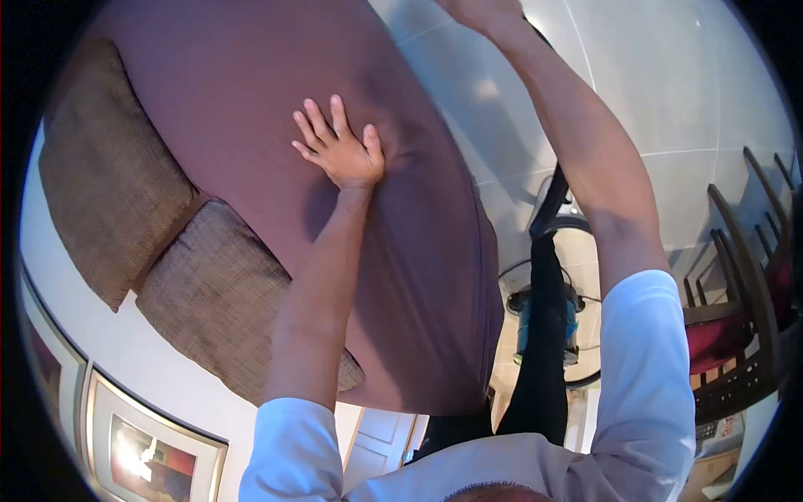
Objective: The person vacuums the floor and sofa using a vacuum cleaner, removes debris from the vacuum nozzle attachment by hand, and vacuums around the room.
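Observation:
My left hand (341,152) lies flat with fingers spread on the purple-brown cover (251,92) of a long padded piece of furniture, a bed or sofa. It holds nothing. At the top edge of the view, my right hand (483,10) is cut off, so its fingers are hidden. A dark vacuum hose (550,201) passes behind my right forearm, and a short dark piece shows beside that wrist. Below, partly behind my leg, a vacuum cleaner (571,322) with a bluish body stands on the floor.
Two brown cushions (117,176) rest along the left side of the cover, by the white wall. Framed pictures (159,439) hang there. Dark wooden chairs (736,276) with red seats stand at the right on the pale tiled floor (661,75). A white door (376,439) shows at the bottom.

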`<state>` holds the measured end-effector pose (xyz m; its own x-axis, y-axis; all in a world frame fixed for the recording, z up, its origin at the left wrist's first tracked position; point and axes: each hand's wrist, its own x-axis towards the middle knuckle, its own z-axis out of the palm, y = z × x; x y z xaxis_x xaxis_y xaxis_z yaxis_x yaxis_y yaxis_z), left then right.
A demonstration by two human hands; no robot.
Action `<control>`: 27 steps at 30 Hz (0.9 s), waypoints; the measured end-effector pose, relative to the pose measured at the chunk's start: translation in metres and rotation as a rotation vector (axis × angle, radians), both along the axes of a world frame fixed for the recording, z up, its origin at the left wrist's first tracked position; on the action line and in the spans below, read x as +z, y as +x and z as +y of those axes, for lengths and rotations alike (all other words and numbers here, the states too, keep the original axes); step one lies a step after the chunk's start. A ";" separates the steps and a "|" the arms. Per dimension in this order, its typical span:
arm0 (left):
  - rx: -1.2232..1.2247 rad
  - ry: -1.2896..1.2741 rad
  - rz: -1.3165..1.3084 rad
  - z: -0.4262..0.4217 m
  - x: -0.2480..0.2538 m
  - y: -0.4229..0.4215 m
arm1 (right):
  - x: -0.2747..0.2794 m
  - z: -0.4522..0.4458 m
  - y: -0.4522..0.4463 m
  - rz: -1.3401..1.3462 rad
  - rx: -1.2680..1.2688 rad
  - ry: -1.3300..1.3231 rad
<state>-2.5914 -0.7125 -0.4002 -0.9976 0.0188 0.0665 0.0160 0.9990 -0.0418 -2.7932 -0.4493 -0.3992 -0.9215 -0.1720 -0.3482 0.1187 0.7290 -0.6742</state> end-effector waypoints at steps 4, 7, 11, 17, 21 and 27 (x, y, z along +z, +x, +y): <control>0.013 0.001 -0.056 -0.004 0.001 0.004 | -0.041 0.000 0.055 0.152 0.216 -0.085; 0.020 0.005 -0.072 -0.005 -0.001 0.006 | -0.006 0.063 0.130 -0.109 0.331 -0.094; 0.040 0.019 -0.123 -0.005 -0.009 0.010 | 0.055 0.132 0.159 -0.483 0.458 0.029; 0.018 -0.011 -0.120 -0.004 -0.008 0.011 | 0.036 0.115 0.081 -0.042 -0.052 0.064; 0.037 -0.019 -0.132 -0.003 -0.006 0.012 | -0.014 0.057 -0.013 0.056 -0.160 0.013; 0.012 -0.031 -0.131 -0.006 -0.008 0.010 | -0.053 -0.013 -0.098 0.102 -0.052 0.074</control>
